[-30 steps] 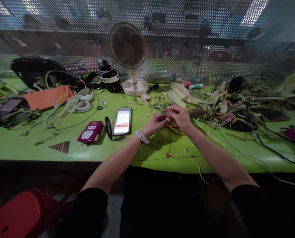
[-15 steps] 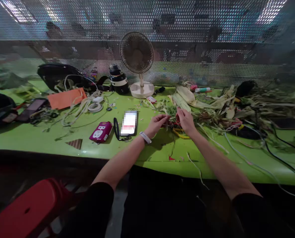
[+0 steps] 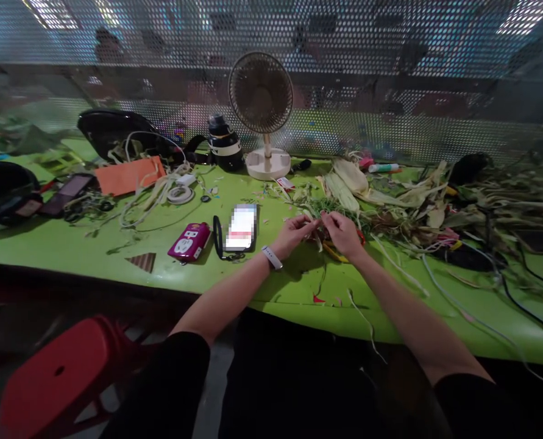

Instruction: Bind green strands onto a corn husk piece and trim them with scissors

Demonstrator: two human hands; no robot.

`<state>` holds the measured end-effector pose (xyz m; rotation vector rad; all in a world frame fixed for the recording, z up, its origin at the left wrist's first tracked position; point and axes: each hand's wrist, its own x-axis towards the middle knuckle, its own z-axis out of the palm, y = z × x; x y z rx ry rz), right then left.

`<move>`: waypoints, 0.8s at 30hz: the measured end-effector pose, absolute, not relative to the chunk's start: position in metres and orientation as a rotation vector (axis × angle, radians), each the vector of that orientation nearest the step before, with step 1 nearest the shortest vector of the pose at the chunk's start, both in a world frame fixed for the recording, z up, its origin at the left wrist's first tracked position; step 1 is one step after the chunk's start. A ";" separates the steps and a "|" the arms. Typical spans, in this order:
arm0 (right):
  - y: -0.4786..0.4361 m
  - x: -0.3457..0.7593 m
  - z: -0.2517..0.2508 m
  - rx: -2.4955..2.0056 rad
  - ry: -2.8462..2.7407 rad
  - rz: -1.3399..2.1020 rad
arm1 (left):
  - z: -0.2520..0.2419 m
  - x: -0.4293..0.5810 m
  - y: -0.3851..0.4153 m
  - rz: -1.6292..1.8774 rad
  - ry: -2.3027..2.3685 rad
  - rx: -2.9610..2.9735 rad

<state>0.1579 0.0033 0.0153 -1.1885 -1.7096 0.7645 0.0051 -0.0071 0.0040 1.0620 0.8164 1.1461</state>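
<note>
My left hand (image 3: 294, 235), with a pale watch band (image 3: 272, 257) at its wrist, is closed in a pinch. Facing it, my right hand (image 3: 342, 233) pinches as well, and the fingertips of the two nearly meet. Whatever lies between them is too small to make out. Just behind the fingers is a tangle of green stems (image 3: 333, 207), with pale corn husks (image 3: 344, 186) beyond it. A yellow-handled tool (image 3: 334, 251) lies under my right hand, partly hidden.
Left of my hands lie a lit phone (image 3: 241, 228) and a magenta case (image 3: 189, 242). A white fan (image 3: 267, 163) and a black bottle (image 3: 225, 146) stand at the back. Dried plant stalks (image 3: 518, 189) and cables (image 3: 454, 305) cover the right. A red stool (image 3: 56, 372) is lower left.
My hands have come closer together, the right one shifting slightly down. The whole view has shifted a little, so the things on the table appear further right.
</note>
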 end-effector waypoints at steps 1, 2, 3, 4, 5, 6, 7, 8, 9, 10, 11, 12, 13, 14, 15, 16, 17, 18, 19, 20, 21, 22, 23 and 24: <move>0.003 0.158 0.016 -1.188 -1.707 0.761 | 0.005 0.005 -0.007 1.141 0.818 1.069; 0.002 0.158 0.016 -1.188 -1.705 0.747 | 0.005 0.004 -0.007 1.136 0.818 1.081; 0.002 0.158 0.016 -1.189 -1.706 0.728 | 0.006 0.004 -0.007 1.132 0.816 1.098; 0.002 0.158 0.017 -1.189 -1.709 0.702 | 0.007 0.003 -0.006 1.126 0.811 1.120; 0.002 0.157 0.017 -1.189 -1.713 0.675 | 0.007 0.002 -0.006 1.116 0.803 1.144; 0.001 0.157 0.018 -1.187 -1.717 0.647 | 0.007 0.002 -0.005 1.104 0.793 1.168; 0.001 0.157 0.018 -1.185 -1.721 0.621 | 0.007 0.001 -0.004 1.091 0.781 1.189; 0.002 0.157 0.019 -1.183 -1.724 0.596 | 0.007 0.001 -0.004 1.079 0.770 1.203; 0.002 0.156 0.019 -1.182 -1.729 0.571 | 0.007 0.001 -0.003 1.071 0.759 1.211; 0.002 0.156 0.020 -1.182 -1.733 0.542 | 0.007 0.000 -0.002 1.071 0.751 1.215; 0.002 0.156 0.020 -1.185 -1.736 0.513 | 0.007 0.000 -0.002 1.072 0.744 1.217; 0.002 0.157 0.020 -1.190 -1.737 0.488 | 0.008 -0.001 -0.002 1.070 0.739 1.222; 0.002 0.157 0.021 -1.198 -1.736 0.467 | 0.008 -0.001 -0.002 1.063 0.735 1.229; 0.003 0.157 0.021 -1.208 -1.735 0.451 | 0.008 -0.001 -0.002 1.052 0.732 1.239; 0.003 0.158 0.021 -1.214 -1.737 0.442 | 0.008 -0.001 -0.002 1.042 0.731 1.250; 0.004 0.158 0.021 -1.217 -1.741 0.437 | 0.008 0.000 -0.002 1.037 0.732 1.260; 0.004 0.158 0.021 -1.213 -1.745 0.436 | 0.007 0.000 -0.003 1.040 0.737 1.270; 0.005 0.159 0.020 -1.205 -1.748 0.440 | 0.006 0.001 -0.003 1.052 0.745 1.276; 0.007 0.160 0.020 -1.193 -1.746 0.452 | 0.004 0.002 -0.003 1.065 0.751 1.275; 0.008 0.160 0.019 -1.183 -1.737 0.478 | 0.003 0.003 -0.003 1.076 0.753 1.266; 0.010 0.161 0.018 -1.177 -1.719 0.514 | 0.002 0.004 -0.003 1.077 0.749 1.253; 0.011 0.161 0.018 -1.174 -1.696 0.559 | 0.002 0.004 -0.003 1.064 0.738 1.239; 0.013 0.162 0.017 -1.174 -1.668 0.606 | 0.002 0.004 -0.003 1.046 0.720 1.225; 0.014 0.162 0.017 -1.177 -1.638 0.649 | 0.002 0.004 -0.003 1.021 0.700 1.217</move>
